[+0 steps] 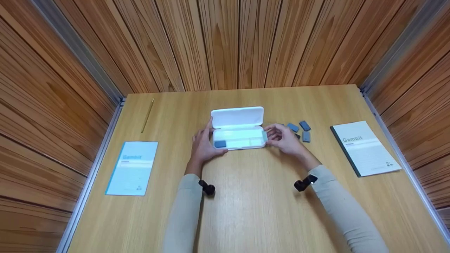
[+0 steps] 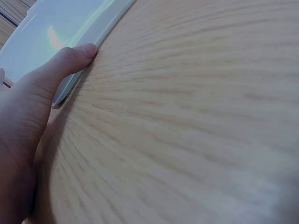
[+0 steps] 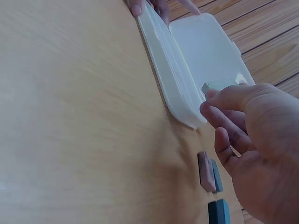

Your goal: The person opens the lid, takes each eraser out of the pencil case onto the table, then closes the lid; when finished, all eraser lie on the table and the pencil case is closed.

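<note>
A white plastic pencil case stands with its hinged lid raised at the middle of the table. My left hand grips its left end, the thumb along the front edge. Over the right end of the case, my right hand pinches a small pale green block, like an eraser, between thumb and fingers. A dark blue block lies in the front left part of the case. Just right of my right hand, several grey-blue blocks lie loose on the table, some partly hidden by it.
A light blue notebook lies at the left, with a gold pen behind it. At the right is a white notebook with a black spine. Wooden panel walls stand behind the table and at both sides.
</note>
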`<action>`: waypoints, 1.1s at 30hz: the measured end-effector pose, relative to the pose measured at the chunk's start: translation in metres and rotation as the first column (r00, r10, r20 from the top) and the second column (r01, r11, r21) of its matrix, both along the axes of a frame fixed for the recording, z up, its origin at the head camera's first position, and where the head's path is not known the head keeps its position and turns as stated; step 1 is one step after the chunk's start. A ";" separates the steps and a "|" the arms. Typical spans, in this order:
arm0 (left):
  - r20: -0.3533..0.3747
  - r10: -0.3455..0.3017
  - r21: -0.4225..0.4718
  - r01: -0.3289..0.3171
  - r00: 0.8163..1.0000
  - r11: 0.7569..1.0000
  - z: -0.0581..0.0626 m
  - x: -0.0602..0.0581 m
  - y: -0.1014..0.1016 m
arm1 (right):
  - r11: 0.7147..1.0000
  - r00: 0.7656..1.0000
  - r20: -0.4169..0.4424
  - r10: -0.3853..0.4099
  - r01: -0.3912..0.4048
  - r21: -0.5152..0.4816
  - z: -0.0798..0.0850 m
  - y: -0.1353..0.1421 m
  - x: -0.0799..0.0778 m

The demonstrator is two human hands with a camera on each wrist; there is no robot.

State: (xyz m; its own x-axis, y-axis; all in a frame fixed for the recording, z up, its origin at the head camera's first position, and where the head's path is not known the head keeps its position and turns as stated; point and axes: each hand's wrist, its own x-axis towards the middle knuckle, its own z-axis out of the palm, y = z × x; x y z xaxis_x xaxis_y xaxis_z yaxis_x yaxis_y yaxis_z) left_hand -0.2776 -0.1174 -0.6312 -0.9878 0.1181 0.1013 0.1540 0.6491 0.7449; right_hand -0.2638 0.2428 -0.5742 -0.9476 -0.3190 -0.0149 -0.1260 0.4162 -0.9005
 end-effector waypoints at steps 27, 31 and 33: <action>0.004 -0.002 0.004 0.002 1.000 1.000 0.000 0.000 0.000 | 0.997 1.000 -0.027 -0.011 0.013 0.073 -0.019 0.074 0.021; 0.007 -0.002 0.014 0.002 1.000 1.000 0.000 0.001 0.000 | 0.996 1.000 -0.018 -0.009 0.010 0.094 -0.019 0.078 0.022; 0.010 -0.003 0.018 0.003 1.000 1.000 0.000 0.001 0.000 | 0.995 1.000 -0.021 -0.012 0.014 0.096 -0.019 0.079 0.022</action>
